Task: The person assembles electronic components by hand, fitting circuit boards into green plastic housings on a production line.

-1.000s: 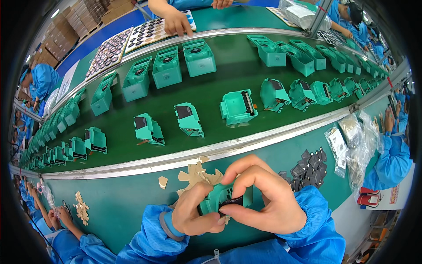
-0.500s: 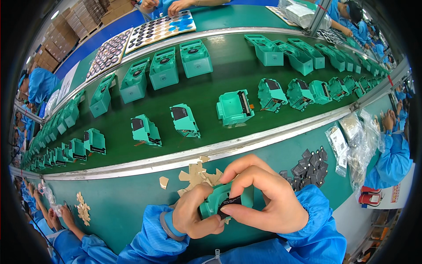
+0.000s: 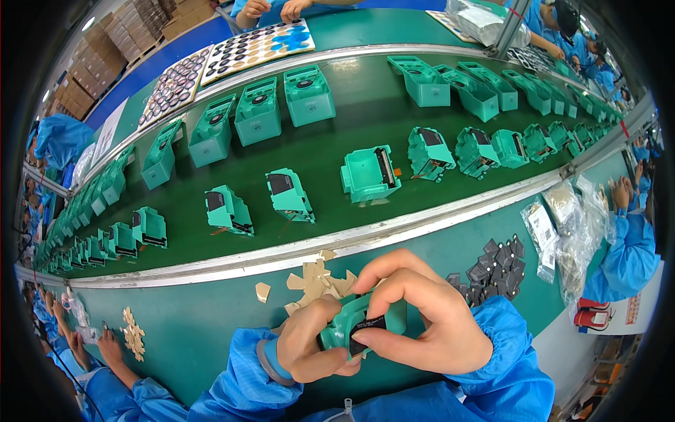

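Both hands are at a green plastic housing (image 3: 397, 314) above the near table. My left hand (image 3: 309, 344) is closed round its left side, the thumb near the lower front. With thumb and fingertips, my right hand (image 3: 429, 320) pinches a small black part (image 3: 365, 330) with pale lettering against the housing's face. The fingers hide much of the housing and the edges of the black part. Just beyond my left hand lies a heap of tan paper pieces (image 3: 313, 281). To the right of my right hand is a pile of small black plastic parts (image 3: 498, 267).
Beyond a metal rail (image 3: 232, 267) runs a green conveyor belt (image 3: 323, 200) bearing rows of green housings (image 3: 373, 172). Clear plastic bags (image 3: 562, 225) lie at the right. Co-workers in blue sit on both sides and across; more tan pieces (image 3: 133, 334) lie at the left.
The housings on the belt have shifted slightly to the left. My hands keep nearly the same grip on the housing and the black part. Across the belt, a co-worker's hands have moved.
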### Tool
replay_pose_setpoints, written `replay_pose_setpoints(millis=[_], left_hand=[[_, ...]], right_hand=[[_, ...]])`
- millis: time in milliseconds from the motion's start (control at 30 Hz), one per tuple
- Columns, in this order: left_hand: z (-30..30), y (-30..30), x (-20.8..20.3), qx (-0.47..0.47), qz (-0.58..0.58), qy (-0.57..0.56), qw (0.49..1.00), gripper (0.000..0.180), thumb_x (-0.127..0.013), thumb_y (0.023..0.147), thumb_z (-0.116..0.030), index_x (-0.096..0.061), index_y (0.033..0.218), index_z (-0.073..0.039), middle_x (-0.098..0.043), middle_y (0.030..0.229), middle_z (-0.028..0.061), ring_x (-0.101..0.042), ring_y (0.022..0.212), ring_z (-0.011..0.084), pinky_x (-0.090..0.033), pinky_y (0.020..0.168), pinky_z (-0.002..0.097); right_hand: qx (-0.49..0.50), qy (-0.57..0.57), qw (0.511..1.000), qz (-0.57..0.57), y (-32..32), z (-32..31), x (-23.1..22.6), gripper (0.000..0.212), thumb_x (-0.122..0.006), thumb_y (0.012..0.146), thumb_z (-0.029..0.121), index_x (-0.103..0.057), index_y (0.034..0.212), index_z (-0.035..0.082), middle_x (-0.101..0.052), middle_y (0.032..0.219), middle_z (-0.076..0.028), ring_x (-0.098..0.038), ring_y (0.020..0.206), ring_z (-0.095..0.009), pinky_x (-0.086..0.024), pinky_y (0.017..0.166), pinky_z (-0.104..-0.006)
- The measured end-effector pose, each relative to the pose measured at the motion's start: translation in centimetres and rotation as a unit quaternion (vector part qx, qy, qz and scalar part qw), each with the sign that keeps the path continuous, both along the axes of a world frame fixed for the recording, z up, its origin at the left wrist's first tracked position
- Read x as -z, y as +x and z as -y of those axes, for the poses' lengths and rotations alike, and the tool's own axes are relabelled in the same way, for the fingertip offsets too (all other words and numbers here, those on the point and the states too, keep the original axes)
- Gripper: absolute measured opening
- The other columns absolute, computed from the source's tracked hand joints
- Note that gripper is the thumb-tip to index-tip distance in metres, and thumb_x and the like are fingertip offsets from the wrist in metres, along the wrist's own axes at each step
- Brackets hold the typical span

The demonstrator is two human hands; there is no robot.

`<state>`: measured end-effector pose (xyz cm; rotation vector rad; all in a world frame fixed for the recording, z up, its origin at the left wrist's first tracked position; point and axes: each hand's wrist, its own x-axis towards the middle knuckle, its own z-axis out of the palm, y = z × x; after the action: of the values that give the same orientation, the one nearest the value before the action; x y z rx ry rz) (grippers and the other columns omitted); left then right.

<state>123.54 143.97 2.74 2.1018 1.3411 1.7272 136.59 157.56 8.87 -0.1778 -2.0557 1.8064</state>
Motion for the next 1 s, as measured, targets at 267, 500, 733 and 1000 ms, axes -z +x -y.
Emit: replay_pose_setpoints(millis=[267, 500, 733, 1000], left_hand=[[0.0, -0.1, 0.1, -0.031, -0.038, -0.011, 0.999, 0.051, -0.079, 0.061, -0.005, -0.043, 0.096, -0.011, -0.050, 0.085, 0.0208, -0.054, 0.059, 0.0304, -0.046, 0.047, 0.0347], [-0.1, -0.3, 0.6, -0.046, -0.020, 0.009, 0.999, 0.054, -0.082, 0.059, -0.011, -0.041, 0.095, -0.010, -0.051, 0.083, 0.0208, -0.053, 0.057, 0.0302, -0.046, 0.045, 0.0363], [3.2, 0.9, 0.0, -0.220, 0.238, -0.060, 0.944, 0.023, -0.062, 0.078, -0.013, -0.055, 0.095, 0.002, -0.055, 0.078, 0.0162, -0.057, 0.066, 0.0215, -0.045, 0.055, 0.0327], [6.1, -11.9, 1.0, -0.529, 0.252, 0.014, 0.810, 0.027, -0.048, 0.093, -0.013, -0.050, 0.118, -0.003, -0.052, 0.116, 0.0065, -0.048, 0.105, 0.0134, -0.037, 0.091, 0.0273]], right_hand=[[0.147, 0.154, 0.975, -0.064, -0.6, -1.0, 1.3, 0.067, -0.074, 0.067, 0.002, -0.037, 0.122, -0.001, -0.049, 0.106, -0.017, -0.053, 0.092, -0.029, -0.045, 0.078, -0.0374], [0.022, -0.002, 1.000, -0.020, -0.4, -1.0, 0.7, 0.067, -0.073, 0.072, 0.007, -0.035, 0.127, 0.001, -0.046, 0.116, -0.014, -0.047, 0.110, -0.023, -0.038, 0.094, -0.0346], [0.288, -0.020, 0.922, -0.256, 0.4, -3.5, 1.1, 0.043, -0.052, 0.077, -0.008, -0.041, 0.118, 0.000, -0.048, 0.115, -0.017, -0.049, 0.109, -0.026, -0.037, 0.097, -0.0409], [0.293, 0.084, 0.883, -0.356, 6.4, -6.6, -1.8, 0.021, -0.045, 0.083, -0.004, -0.049, 0.103, 0.002, -0.052, 0.101, -0.016, -0.051, 0.098, -0.025, -0.041, 0.088, -0.0393]])
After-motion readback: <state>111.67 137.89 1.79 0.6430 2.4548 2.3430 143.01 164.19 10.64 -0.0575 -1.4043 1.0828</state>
